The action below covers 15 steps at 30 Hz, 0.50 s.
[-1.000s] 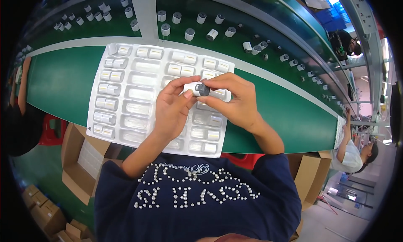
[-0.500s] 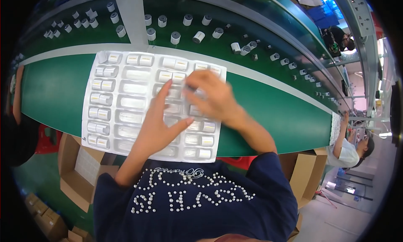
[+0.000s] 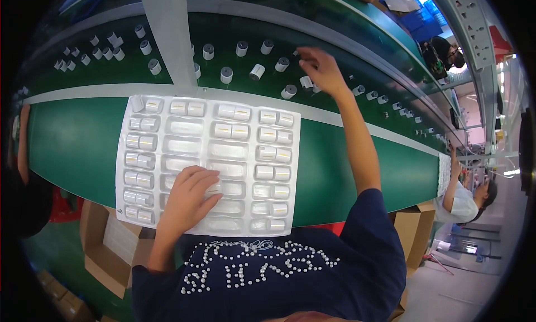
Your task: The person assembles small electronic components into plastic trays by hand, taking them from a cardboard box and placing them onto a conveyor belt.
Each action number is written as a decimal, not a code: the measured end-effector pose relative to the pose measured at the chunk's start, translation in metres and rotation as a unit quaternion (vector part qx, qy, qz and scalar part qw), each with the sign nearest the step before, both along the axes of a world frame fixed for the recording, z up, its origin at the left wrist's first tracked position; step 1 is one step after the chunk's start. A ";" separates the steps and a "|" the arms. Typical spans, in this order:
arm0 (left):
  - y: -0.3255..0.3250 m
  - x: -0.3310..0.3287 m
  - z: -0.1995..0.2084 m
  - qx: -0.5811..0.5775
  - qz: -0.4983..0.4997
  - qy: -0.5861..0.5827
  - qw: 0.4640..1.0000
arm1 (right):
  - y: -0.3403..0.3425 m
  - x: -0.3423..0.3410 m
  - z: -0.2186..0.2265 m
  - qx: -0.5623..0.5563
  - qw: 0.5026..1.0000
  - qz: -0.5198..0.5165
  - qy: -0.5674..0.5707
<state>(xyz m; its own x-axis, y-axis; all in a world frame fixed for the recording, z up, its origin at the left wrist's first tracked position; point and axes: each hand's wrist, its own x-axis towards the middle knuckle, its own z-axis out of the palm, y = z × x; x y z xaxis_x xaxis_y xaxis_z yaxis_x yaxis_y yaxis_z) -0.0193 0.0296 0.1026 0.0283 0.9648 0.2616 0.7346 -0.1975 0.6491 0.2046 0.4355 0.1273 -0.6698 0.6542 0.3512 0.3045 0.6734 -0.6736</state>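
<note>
A white blister tray [image 3: 204,154] lies in front of me, its pockets partly filled with short white cylinders [image 3: 139,142] that bear yellowish stripes. Over the tray's lower middle my left hand [image 3: 190,199] is curled, thumb close to the fingers. Something pale shows at its fingertips, too unclear to name. My right hand [image 3: 324,72] reaches out over the green belt beyond the tray, fingers apart, beside a dark-topped white cylinder [image 3: 282,64] and just above another white cylinder [image 3: 306,83]. No object is visible in its grasp.
Several more cylinders [image 3: 208,52] stand or lie along the belt [image 3: 245,79]. A grey metal post [image 3: 167,37] rises behind the tray. Cardboard boxes [image 3: 106,260] are below the green table [image 3: 335,171] at left and right. Co-workers sit at both sides.
My right hand has left the tray's right column and moved far and right over the belt. The left hand has drawn nearer and curled. In the view, the tray sits lower.
</note>
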 end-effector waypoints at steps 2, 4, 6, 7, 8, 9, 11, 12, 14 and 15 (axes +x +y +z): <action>0.004 0.001 0.004 0.000 -0.001 -0.054 0.999 | 0.041 -0.006 -0.012 0.068 0.994 -0.049 -0.076; 0.006 0.007 0.012 -0.037 0.033 -0.218 0.975 | 0.059 -0.022 -0.016 0.137 0.975 -0.090 -0.149; 0.013 0.015 0.003 -0.013 0.036 -0.319 0.947 | 0.065 -0.041 -0.017 0.119 0.922 -0.119 -0.349; 0.012 0.019 -0.001 0.008 0.042 -0.423 0.905 | 0.065 -0.048 -0.018 0.079 0.926 -0.143 -0.341; 0.012 0.019 0.002 0.010 0.046 -0.422 0.905 | 0.069 -0.049 -0.017 0.081 0.927 -0.139 -0.340; 0.014 0.018 0.005 -0.035 0.059 -0.522 0.850 | 0.074 -0.044 -0.015 0.057 0.945 -0.139 -0.289; 0.016 0.016 0.008 -0.058 0.051 -0.684 0.725 | 0.066 -0.041 -0.012 -0.017 0.981 -0.128 -0.142; 0.016 0.014 0.007 -0.056 0.057 -0.686 0.723 | 0.057 -0.039 -0.012 -0.018 0.982 -0.122 -0.145; 0.018 0.011 0.002 -0.052 0.051 -0.748 0.660 | 0.034 -0.037 -0.005 -0.370 0.902 0.037 0.220; 0.020 0.009 -0.002 -0.047 0.053 -0.754 0.653 | 0.018 -0.042 -0.001 -0.418 0.871 0.007 0.256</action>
